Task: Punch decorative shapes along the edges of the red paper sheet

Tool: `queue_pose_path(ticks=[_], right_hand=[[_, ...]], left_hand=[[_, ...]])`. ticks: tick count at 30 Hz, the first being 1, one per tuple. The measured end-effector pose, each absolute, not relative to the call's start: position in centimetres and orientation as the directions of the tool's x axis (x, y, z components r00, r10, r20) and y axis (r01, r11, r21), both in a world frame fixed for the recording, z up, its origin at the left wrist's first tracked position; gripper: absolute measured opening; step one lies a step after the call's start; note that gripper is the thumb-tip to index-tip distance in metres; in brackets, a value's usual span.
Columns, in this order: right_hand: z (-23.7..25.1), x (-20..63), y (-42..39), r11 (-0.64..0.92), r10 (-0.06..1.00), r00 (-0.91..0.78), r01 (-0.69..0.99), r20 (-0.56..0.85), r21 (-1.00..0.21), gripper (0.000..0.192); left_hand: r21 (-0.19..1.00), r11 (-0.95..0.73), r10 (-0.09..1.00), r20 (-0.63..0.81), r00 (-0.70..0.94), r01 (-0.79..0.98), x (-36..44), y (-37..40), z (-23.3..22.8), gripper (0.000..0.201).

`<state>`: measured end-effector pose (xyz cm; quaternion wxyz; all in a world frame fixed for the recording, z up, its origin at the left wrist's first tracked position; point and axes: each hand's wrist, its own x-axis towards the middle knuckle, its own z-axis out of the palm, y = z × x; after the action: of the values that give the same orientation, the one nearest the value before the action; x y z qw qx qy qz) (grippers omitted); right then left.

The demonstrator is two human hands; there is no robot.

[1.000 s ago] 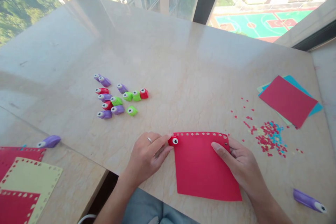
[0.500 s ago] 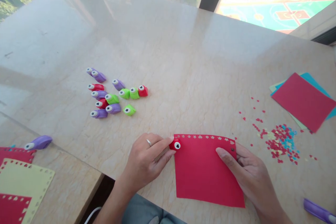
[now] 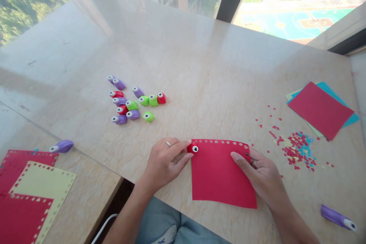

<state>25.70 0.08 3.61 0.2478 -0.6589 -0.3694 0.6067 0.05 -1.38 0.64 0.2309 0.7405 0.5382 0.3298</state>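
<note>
My left hand (image 3: 168, 160) pinches a small red craft punch (image 3: 193, 148) with a dark heart on its white button. The punch sits at the upper left corner of a red paper sheet (image 3: 220, 179). Small star and flower shaped holes run along the sheet's top edge, and a hole shows near its right edge. My right hand (image 3: 260, 171) grips the sheet's right side, thumb on top and fingers behind it.
Purple, red and green punches (image 3: 131, 105) stand in a group at centre left. Paper confetti (image 3: 299, 150) and stacked coloured sheets (image 3: 320, 110) lie on the right. A purple punch (image 3: 337, 217) is at lower right, another (image 3: 61, 146) near the punched sheets (image 3: 42, 183) at left.
The camera view has shifted, so the table's things appear moved. Both hands keep their hold, with the red punch still at the sheet's upper left corner.
</note>
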Motion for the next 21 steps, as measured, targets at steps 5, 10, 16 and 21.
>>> queue_pose_path(ticks=[5, 10, 16, 21], right_hand=[[2.5, 26.5, 0.3, -0.517, 0.827, -0.109, 0.237, -0.551, -0.822, 0.042], [1.9, 26.6, 0.4, -0.395, 0.880, -0.155, 0.292, -0.450, -0.871, 0.040], [1.7, 26.5, 0.5, -0.235, 0.940, -0.142, 0.391, -0.311, -0.890, 0.043], [1.7, 26.4, 0.5, -0.164, 0.953, -0.166, 0.425, -0.254, -0.890, 0.046]], left_hand=[[0.762, -0.267, 0.964, 0.215, 0.158, 0.590, 0.1, -1.6, 0.8, 0.025], [0.864, -0.096, 0.986, 0.150, -0.071, 0.494, 0.2, -2.1, 1.0, 0.018], [0.881, 0.223, 0.971, -0.237, -0.017, 0.417, -0.5, -0.5, 2.0, 0.046], [0.742, 0.457, 0.782, -0.598, 0.175, 0.490, -0.7, 2.0, 3.2, 0.050]])
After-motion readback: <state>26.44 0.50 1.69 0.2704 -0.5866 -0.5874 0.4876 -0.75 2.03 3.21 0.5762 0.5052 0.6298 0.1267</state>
